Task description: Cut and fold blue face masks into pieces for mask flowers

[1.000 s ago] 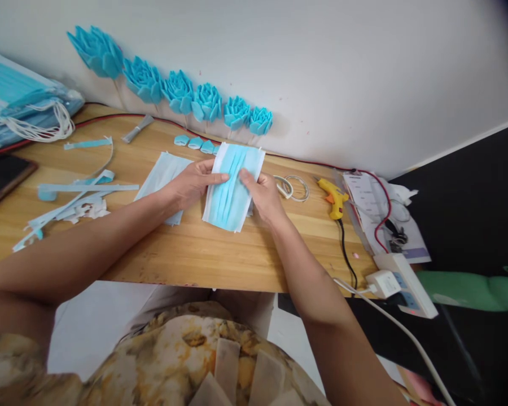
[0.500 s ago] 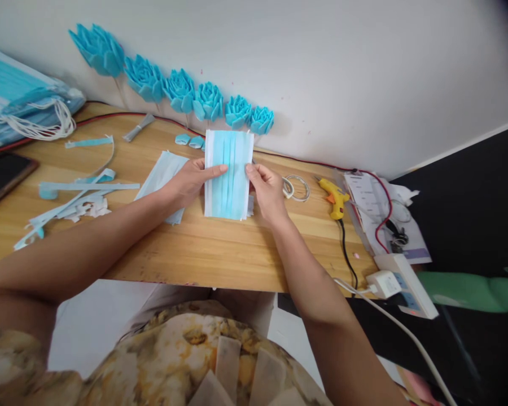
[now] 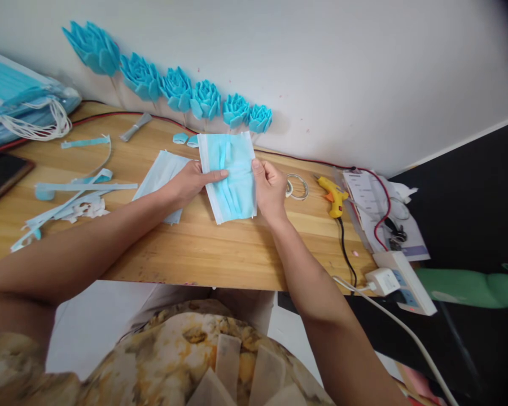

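1. The mask (image 3: 240, 179) is held up between both hands over the middle of the table (image 3: 211, 256), its pleated blue face turned to the camera and its sheet a little skewed.
2. Its left side is gripped by the left hand (image 3: 192, 181), with the thumb laid across the front onto the pleats; the fingers behind are mostly hidden.
3. Its right edge is pinched by the right hand (image 3: 271, 189) between thumb and forefinger; how the other fingers are placed cannot be told.
4. The pleats are buckled around the left thumb. For an even sheet, both edges are best drawn apart gently, at matching height.
5. Pressure from that thumb is best eased, so that the folds can be spread without being creased.
6. Force should be kept low, as the thin layers could probably be torn near the white borders.
7. The second mask (image 3: 158, 175) is laid on the table, partly covered by the left hand and wrist; dragging it should be avoided.
8. The glue gun (image 3: 335, 198) is set well apart, beyond the right hand, so elbow room is not cramped by it.
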{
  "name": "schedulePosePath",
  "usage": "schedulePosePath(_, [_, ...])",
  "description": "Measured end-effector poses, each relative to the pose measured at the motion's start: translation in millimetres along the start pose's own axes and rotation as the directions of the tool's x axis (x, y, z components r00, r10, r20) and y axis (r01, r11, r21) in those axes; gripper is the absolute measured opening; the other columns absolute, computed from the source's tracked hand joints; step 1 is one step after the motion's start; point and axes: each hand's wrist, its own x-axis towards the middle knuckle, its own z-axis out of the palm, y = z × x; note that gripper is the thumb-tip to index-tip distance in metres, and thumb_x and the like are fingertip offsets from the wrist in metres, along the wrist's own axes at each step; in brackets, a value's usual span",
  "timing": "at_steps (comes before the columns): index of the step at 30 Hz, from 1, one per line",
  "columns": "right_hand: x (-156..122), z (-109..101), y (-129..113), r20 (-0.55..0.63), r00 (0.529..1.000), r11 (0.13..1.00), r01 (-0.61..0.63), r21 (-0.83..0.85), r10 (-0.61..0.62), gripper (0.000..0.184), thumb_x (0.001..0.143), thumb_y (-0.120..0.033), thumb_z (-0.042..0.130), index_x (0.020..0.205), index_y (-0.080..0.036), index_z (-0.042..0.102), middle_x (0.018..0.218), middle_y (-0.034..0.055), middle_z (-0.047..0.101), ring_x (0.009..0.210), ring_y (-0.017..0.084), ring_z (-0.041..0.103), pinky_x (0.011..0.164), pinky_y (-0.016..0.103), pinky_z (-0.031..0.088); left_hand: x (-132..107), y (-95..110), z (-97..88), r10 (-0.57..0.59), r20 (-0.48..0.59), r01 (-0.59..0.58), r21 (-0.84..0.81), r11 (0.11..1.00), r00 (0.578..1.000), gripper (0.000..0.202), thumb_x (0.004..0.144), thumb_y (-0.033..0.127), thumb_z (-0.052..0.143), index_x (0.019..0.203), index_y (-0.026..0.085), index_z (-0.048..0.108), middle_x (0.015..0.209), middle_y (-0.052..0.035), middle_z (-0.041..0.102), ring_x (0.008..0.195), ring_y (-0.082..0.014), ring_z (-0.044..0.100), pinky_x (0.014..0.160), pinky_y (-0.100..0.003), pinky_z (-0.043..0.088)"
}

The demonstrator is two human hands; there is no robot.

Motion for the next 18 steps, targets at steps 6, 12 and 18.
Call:
schedulePosePath(6, [-0.5,0.0,-1.7,-0.019,1.000,0.999,0.024,-0.024,-0.024,0.052,0.090,-0.068,0.059,0.066,-0.023,0.050,0.063,-0.0035,0.038,0.067,0.013,0.039,0.064,0.028,0.036,-0.4,-0.8,0.9,0.029,0.036,-0.029,-0.018,0.999,0.999,0.046,0.066,0.048,0.093,0.096,0.017,0.077,0.100,-0.0120,0.080,0.111,-0.0399,0.073,0.100,-0.055,0.060])
schedulePosePath(12, [2.6,-0.2,7.3,-0.051,0.998,0.999,0.023,-0.031,-0.024,0.058,0.090,-0.073,0.055,0.064,-0.022,0.043,0.063,-0.0039,0.036,0.067,0.011,0.042,0.063,0.026,0.037,-0.1,2.2,-2.4,-0.084,0.016,0.084,-0.021,0.996,0.996,0.047,0.069,0.053,0.090,0.096,0.017,0.078,0.093,-0.0100,0.080,0.097,-0.0346,0.077,0.090,-0.051,0.064])
schedulePosePath(18, [0.6,1.7,11.7,0.174,0.978,0.973,-0.146,0.177,0.115,0.055,0.087,-0.076,0.057,0.080,-0.022,0.064,0.077,0.0007,0.061,0.083,0.018,0.061,0.074,0.032,0.053,0.1,1.5,-4.3,-0.052,0.067,0.054,-0.021,0.998,0.996,0.041,0.071,0.053,0.088,0.090,0.018,0.078,0.089,-0.0078,0.080,0.089,-0.0287,0.077,0.084,-0.043,0.064])
